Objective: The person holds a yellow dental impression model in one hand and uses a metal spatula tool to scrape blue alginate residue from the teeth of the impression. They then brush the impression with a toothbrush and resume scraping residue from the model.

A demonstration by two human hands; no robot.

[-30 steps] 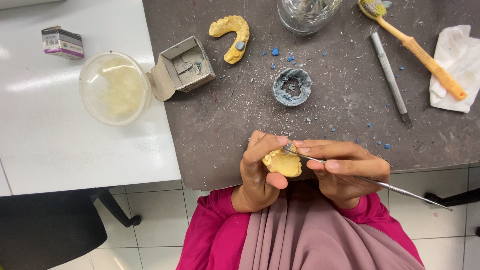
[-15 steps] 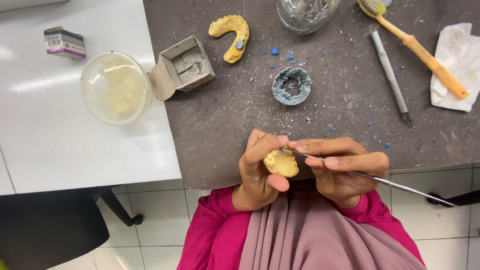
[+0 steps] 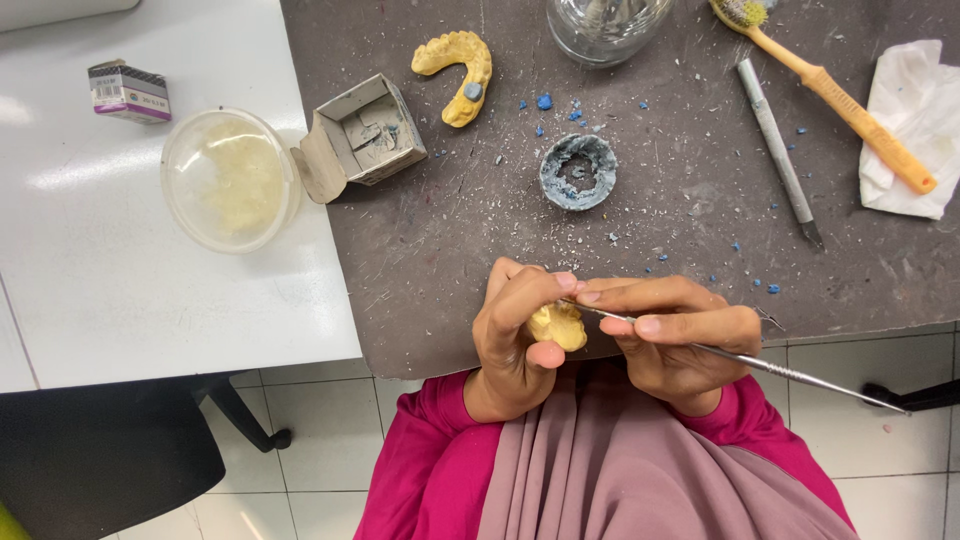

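My left hand (image 3: 512, 335) grips a small yellow dental cast (image 3: 558, 325) at the near edge of the dark grey worktop (image 3: 450, 250). My right hand (image 3: 675, 335) holds a thin metal carving tool (image 3: 760, 365) like a pen, its tip against the cast. The tool's long handle sticks out to the right, over the floor. Further back on the worktop lie a second yellow arch-shaped cast (image 3: 458, 70) with a blue dab on it and a blue-grey ring of putty (image 3: 578, 172).
An open small cardboard box (image 3: 368, 135), a round clear tub (image 3: 230, 180) and a little printed box (image 3: 128, 92) sit to the left. A glass jar (image 3: 608, 25), a metal knife tool (image 3: 778, 135), an orange-handled brush (image 3: 840, 95) and a white tissue (image 3: 915, 125) lie at the back right. Blue crumbs dot the worktop.
Both hands stay in place with the cast. The metal tool has shifted slightly against it, and my fingers have adjusted a little.
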